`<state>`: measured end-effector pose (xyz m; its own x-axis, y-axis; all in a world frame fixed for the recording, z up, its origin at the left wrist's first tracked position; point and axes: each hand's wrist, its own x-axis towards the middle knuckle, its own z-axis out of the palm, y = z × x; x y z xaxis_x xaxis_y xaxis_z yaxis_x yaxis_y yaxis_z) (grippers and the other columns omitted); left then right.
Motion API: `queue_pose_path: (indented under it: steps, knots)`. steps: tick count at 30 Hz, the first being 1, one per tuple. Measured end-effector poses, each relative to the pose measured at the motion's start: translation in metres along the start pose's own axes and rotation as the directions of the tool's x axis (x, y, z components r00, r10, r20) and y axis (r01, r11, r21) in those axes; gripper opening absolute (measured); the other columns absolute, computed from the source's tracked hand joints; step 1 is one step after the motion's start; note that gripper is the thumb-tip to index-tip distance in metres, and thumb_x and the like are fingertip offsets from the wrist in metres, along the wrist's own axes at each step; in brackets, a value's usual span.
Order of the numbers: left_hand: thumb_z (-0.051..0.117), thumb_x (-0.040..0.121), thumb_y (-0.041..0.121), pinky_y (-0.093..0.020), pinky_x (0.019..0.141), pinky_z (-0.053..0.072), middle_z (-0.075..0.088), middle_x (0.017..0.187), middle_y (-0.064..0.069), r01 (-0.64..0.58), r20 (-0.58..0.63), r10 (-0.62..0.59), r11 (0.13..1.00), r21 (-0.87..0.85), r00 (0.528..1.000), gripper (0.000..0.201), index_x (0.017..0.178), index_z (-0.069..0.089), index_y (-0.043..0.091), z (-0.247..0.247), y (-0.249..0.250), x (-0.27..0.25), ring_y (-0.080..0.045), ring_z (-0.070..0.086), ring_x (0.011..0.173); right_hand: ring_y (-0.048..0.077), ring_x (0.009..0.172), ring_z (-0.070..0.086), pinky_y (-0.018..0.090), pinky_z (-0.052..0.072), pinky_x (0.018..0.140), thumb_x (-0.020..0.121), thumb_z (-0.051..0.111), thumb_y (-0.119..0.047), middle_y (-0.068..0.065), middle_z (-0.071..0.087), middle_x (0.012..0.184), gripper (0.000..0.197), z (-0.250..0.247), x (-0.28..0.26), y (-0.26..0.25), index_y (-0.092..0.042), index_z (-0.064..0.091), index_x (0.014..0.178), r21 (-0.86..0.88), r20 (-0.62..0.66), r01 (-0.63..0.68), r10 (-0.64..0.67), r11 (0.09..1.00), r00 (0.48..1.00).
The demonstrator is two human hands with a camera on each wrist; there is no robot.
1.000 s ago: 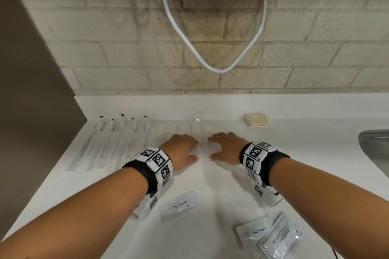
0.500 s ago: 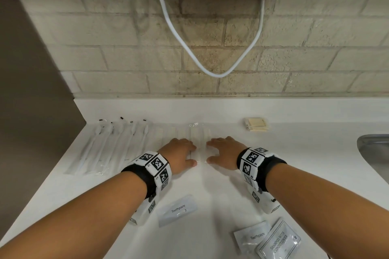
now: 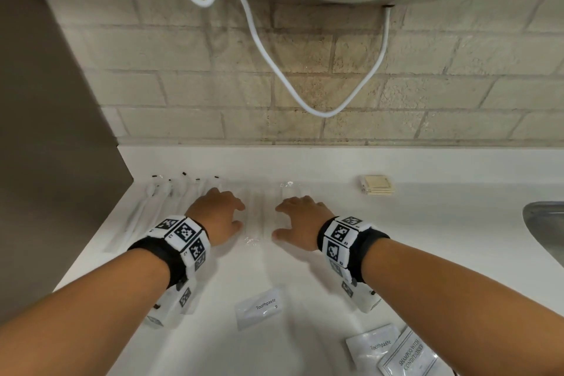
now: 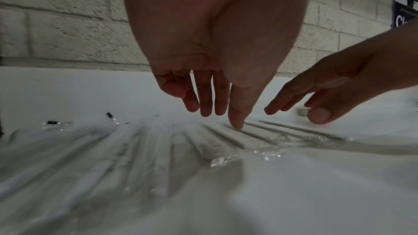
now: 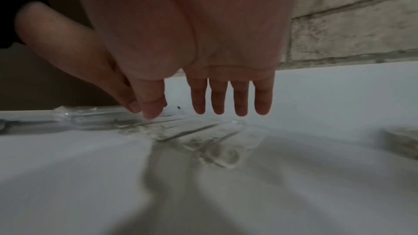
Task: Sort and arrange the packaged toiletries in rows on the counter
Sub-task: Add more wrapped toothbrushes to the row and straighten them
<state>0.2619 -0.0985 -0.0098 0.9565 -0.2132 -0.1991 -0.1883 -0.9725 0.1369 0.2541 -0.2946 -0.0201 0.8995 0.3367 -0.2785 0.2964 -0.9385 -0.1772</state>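
Both hands hover palm-down over the row of clear-wrapped packets (image 3: 262,214) that lies on the white bench (image 3: 427,223) near the back wall. The left hand (image 3: 218,214) sits over the left part of that row, its fingers straight and hanging down, holding nothing; in the left wrist view one fingertip reaches the wrappers. The right hand (image 3: 300,220) is at the row's right end, fingers straight and side by side, also holding nothing. A gap of wrapped packets shows between the two hands. Left of the row lie wrapped toothbrushes (image 3: 146,207). Nearer the person than the row lie a toothpaste sachet (image 3: 259,308), a second toothpaste sachet (image 3: 374,345) and a shampoo sachet (image 3: 409,357).
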Motion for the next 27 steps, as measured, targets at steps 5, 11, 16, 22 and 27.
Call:
queue_pose_path:
  steps: [5, 11, 16, 22, 27]
  knots:
    - [0.049, 0.091, 0.048, -0.037, 0.11, 0.03, 0.046, 0.144, 0.005, -0.038, 0.059, 0.03, 0.988, 0.147, 0.998, 0.049, 0.138, 0.048, 0.032, 0.007, -0.009, -0.003, -0.023, 0.039, 0.132, 0.028, 0.147, 0.011, 0.049, 0.019, 0.115, 0.094, 0.038, -0.053, -0.004, 0.017, 0.16, 0.062, 0.006, 0.018, -0.022, -0.032, 0.021, 0.151, -0.013, 0.076, -0.013, 0.014, 1.0, 0.997]
    - [0.047, 0.089, 0.05, -0.041, 0.106, 0.032, 0.054, 0.136, 0.008, -0.083, 0.086, 0.065, 0.97, 0.23, 0.994, 0.044, 0.128, 0.056, 0.031, 0.013, -0.019, 0.002, -0.023, 0.044, 0.126, 0.029, 0.146, 0.014, 0.049, 0.019, 0.116, 0.096, 0.04, -0.047, 0.001, 0.02, 0.159, 0.058, 0.014, 0.029, -0.035, -0.026, 0.027, 0.149, -0.089, 0.085, 0.051, -0.044, 0.995, 0.995]
    - [0.046, 0.089, 0.051, -0.043, 0.109, 0.026, 0.054, 0.135, 0.008, -0.075, 0.064, 0.061, 0.965, 0.253, 0.996, 0.043, 0.126, 0.056, 0.032, 0.015, -0.022, 0.004, -0.023, 0.042, 0.128, 0.029, 0.145, 0.017, 0.048, 0.018, 0.116, 0.095, 0.043, -0.041, 0.002, 0.024, 0.158, 0.055, 0.016, 0.031, -0.039, -0.023, 0.034, 0.146, -0.085, 0.051, 0.066, -0.062, 0.994, 0.997]
    - [0.046, 0.089, 0.052, -0.042, 0.11, 0.023, 0.053, 0.137, 0.009, -0.076, 0.056, 0.065, 0.97, 0.231, 0.996, 0.045, 0.13, 0.053, 0.035, 0.015, -0.023, 0.005, -0.022, 0.042, 0.13, 0.028, 0.144, 0.02, 0.048, 0.02, 0.115, 0.094, 0.042, -0.041, 0.001, 0.024, 0.158, 0.055, 0.016, 0.031, -0.04, -0.023, 0.034, 0.146, -0.091, 0.041, 0.056, -0.053, 0.994, 0.998]
    - [0.046, 0.089, 0.054, -0.042, 0.112, 0.019, 0.048, 0.143, 0.011, -0.056, 0.024, 0.053, 0.982, 0.182, 0.998, 0.05, 0.136, 0.046, 0.038, 0.015, -0.022, 0.007, -0.02, 0.037, 0.135, 0.027, 0.145, 0.018, 0.047, 0.018, 0.117, 0.095, 0.04, -0.049, 0.0, 0.022, 0.159, 0.061, 0.012, 0.027, -0.037, -0.024, 0.028, 0.149, -0.053, 0.029, 0.032, -0.03, 0.998, 0.999]
